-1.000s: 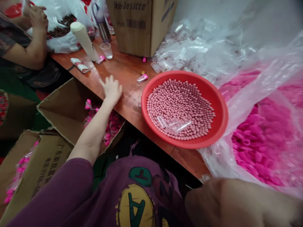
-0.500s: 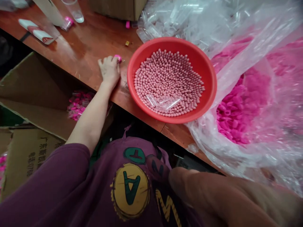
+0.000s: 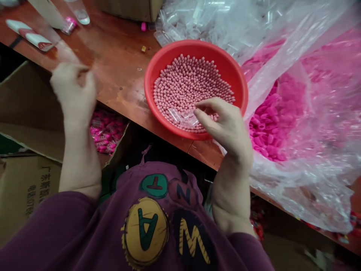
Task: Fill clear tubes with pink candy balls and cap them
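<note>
A red basin (image 3: 149,71) full of small pink beads (image 3: 191,82) stands on the brown table (image 3: 118,64). A few clear little tubes (image 3: 182,117) lie on the beads at the near rim. My right hand (image 3: 228,130) hovers over that rim with thumb and forefinger apart, close to the tubes, and holds nothing I can see. My left hand (image 3: 72,90) is raised over the table's near edge, above an open cardboard box (image 3: 31,109). It is blurred, its fingers curled in; what they hold is hidden.
A clear bag of bright pink caps (image 3: 282,113) lies right of the basin, a heap of empty clear tubes (image 3: 203,19) behind it. The cardboard box below the table holds pink-capped tubes (image 3: 105,130). A plastic cup (image 3: 79,11), a packet (image 3: 28,34) and another box (image 3: 132,7) stand at the back.
My left hand has lifted off the table beside the basin, where it touched a pink-capped tube, and swung left. My right hand has come up from below to the basin's near rim.
</note>
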